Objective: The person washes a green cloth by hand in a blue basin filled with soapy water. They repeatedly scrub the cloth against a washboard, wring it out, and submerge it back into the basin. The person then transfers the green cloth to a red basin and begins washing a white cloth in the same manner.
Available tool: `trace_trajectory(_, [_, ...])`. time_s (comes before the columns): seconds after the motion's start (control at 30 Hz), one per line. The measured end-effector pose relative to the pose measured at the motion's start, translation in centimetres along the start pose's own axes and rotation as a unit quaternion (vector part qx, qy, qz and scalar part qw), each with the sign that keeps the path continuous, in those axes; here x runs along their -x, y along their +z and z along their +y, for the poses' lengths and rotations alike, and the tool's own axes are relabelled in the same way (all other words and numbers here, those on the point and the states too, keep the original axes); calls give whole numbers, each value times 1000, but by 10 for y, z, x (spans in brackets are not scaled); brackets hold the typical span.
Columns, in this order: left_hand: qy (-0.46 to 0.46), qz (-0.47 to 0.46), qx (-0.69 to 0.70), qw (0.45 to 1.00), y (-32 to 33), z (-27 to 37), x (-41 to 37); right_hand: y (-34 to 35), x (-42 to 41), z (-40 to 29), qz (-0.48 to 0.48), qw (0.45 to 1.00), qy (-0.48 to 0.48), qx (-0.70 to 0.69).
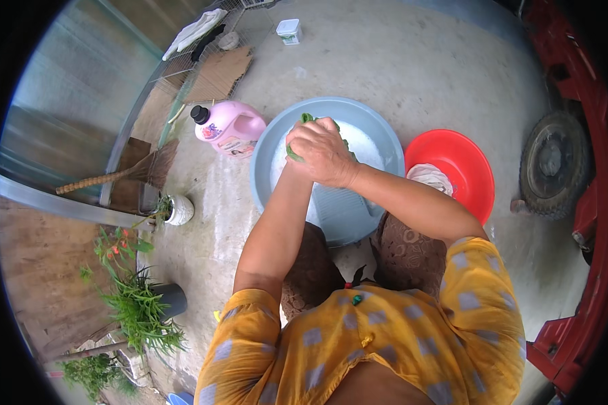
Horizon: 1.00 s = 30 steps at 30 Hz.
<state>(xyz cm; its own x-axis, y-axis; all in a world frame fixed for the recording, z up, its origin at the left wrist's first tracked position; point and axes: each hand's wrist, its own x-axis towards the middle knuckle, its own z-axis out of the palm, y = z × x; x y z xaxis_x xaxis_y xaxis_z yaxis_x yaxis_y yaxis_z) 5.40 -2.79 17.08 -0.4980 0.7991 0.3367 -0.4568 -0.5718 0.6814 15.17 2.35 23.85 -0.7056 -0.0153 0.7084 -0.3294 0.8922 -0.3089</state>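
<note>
Both my hands are pressed together over a light blue plastic basin (347, 235), shut around a bunched green cloth (306, 117). My right hand (328, 158) lies over my left hand (304, 132), hiding much of it, and green folds stick out on either side. White suds cover water in the basin. A ribbed washboard surface (342, 205) is on the side nearest me. At the right stands a red plastic basin (473, 164) with a white cloth (429, 177) in it.
A pink detergent jug (233, 126) with a black cap stands left of the blue basin. Farther out are a white tub (289, 32), a straw broom (149, 167), potted plants (180, 209), a wire rack (182, 68) and a red vehicle with a tyre (552, 164).
</note>
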Motion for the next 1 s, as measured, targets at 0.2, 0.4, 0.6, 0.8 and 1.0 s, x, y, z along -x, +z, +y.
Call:
trace_trajectory(0.2, [-201,310,-41,928,56,17,-12,-18,-18,76,207,959,189,-47])
trace_trajectory(0.4, [-322,317,-253,856,51,35,-9,-44,-28,53,233,938,180,-183])
trace_trajectory(0.6, [-383,197,-426,796,68,49,-6,-45,-25,44,183,943,176,-217])
trace_trajectory(0.8, [-178,-15,-800,573,43,45,4,-37,-24,51,186,921,191,-283])
trace_trajectory(1.0, [-222,82,-336,912,54,36,-1,-33,-21,57,91,920,212,-318])
